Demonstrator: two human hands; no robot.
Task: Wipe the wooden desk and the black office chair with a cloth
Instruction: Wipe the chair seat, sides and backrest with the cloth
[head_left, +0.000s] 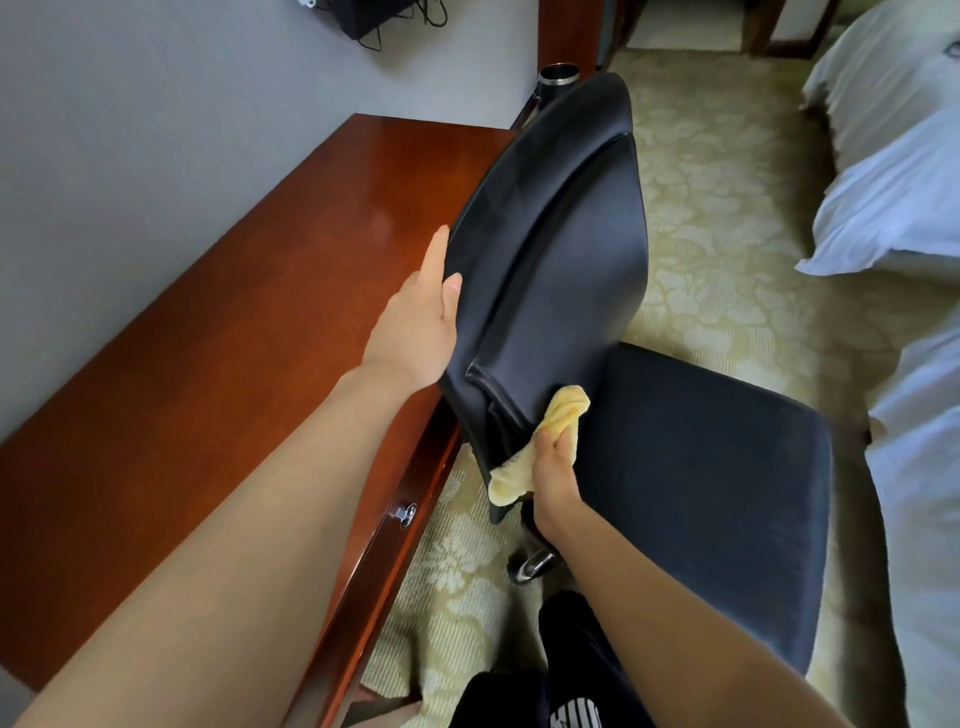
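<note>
- Risk: chair (566, 249) is on casters; a hard push with the cloth (540, 441) could roll or swivel it into the tabletop (260, 291) edge. Left hand (421, 332) bracing the backrest edge is the only restraint.
- Risk: cloth is bunched, loose tail hanging; could snag in the gap between seat and backrest, or miss the seam.
- Hands: left flat and open on the backrest side, holding nothing; right hand (556, 478) closed around the cloth, pressed at the backrest base.
- Chair: black, smooth backrest with stitching, fabric seat, beside the glossy reddish wooden tabletop.
</note>
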